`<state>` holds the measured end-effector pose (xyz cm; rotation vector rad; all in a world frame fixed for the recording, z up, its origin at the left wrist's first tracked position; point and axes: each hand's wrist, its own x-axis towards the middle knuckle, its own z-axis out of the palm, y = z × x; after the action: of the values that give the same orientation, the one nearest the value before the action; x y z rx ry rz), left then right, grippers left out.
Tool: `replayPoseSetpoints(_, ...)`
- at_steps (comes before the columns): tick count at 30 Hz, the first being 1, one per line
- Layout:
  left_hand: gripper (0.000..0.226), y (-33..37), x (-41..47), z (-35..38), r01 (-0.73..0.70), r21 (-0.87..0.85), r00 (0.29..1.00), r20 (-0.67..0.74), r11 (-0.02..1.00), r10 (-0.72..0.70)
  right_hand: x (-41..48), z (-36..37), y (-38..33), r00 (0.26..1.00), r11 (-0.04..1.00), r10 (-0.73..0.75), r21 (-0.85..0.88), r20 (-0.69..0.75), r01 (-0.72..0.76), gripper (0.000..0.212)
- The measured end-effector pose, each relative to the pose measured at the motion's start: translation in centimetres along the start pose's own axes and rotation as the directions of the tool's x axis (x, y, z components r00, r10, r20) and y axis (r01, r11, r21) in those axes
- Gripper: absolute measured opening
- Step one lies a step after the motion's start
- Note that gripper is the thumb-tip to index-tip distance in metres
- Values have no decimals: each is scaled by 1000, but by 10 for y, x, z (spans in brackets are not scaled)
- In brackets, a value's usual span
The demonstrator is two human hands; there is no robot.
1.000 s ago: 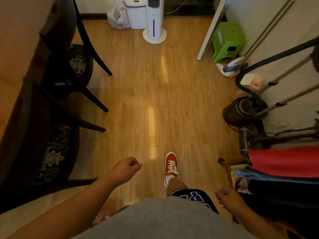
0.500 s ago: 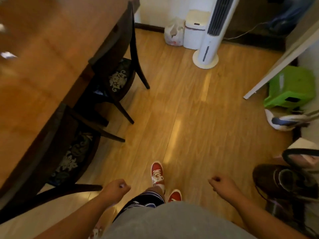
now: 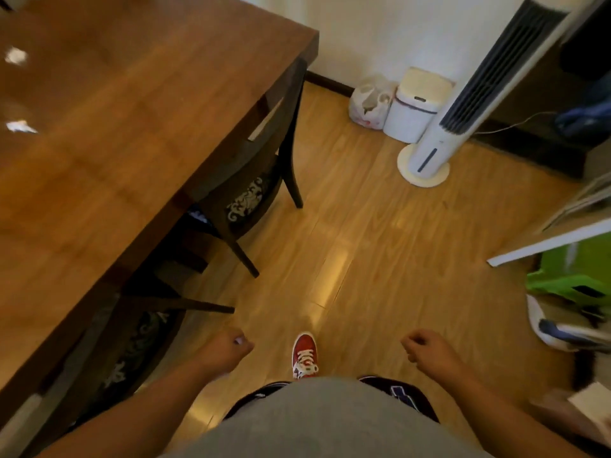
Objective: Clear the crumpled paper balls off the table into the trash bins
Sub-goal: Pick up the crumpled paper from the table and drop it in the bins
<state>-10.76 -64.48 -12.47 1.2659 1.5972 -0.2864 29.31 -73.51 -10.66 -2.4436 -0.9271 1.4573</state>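
Paper balls (image 3: pixel 15 56) lie on the surface (image 3: pixel 132 110); our right hand (image 3: pixel 426 350) hangs loosely curled, empty, left hand (image 3: pixel 224 353) fisted (contents we cannot tell).

Ahead and to the left of your left hand (image 3: pixel 228 352), the brown wooden table (image 3: pixel 132 127) carries two crumpled paper balls (image 3: pixel 15 56) lying apart, far out to the left. The plank floor (image 3: pixel 363 242) bears two dark chairs (image 3: pixel 251 180) left of that hand. Well ahead of your right hand (image 3: pixel 426 348) stand a plastic bag (image 3: pixel 368 100), a white lidded trash bin (image 3: pixel 413 107) and a tower fan (image 3: pixel 425 163), with a green stool (image 3: pixel 575 272) off to the right.
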Motion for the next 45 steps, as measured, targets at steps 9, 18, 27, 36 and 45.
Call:
replayPoseSetpoints(9, 13, 137, 32, -72, -174, -53, 984, -54, 983, 171, 56, -71, -69, 997, 996, 76, 47, 15, -77, 20)
replayPoseSetpoints(18, 9, 237, 15, -163, -295, -103, 912, -326, 950, 248, 119, -132, -284, 893, 905, -404, -58, 198, 422, 4)
replayPoseSetpoints(27, 10, 223, 4, -252, -256, -379, 795, -607, 889, -30, 133, -86, -516, 520, 553, -667, -113, 533, 825, 12)
replayPoseSetpoints(36, 17, 82, 57, -330, -28, -503, 704, -623, 864, -340, 119, 62, -671, 393, 434, -448, -189, 803, 881, 22)
replayPoseSetpoints(45, 87, -63, 129, -421, 339, -240, 685, -599, 910, -414, 111, 279, -771, 338, 198, -522, -274, 783, 941, 42)
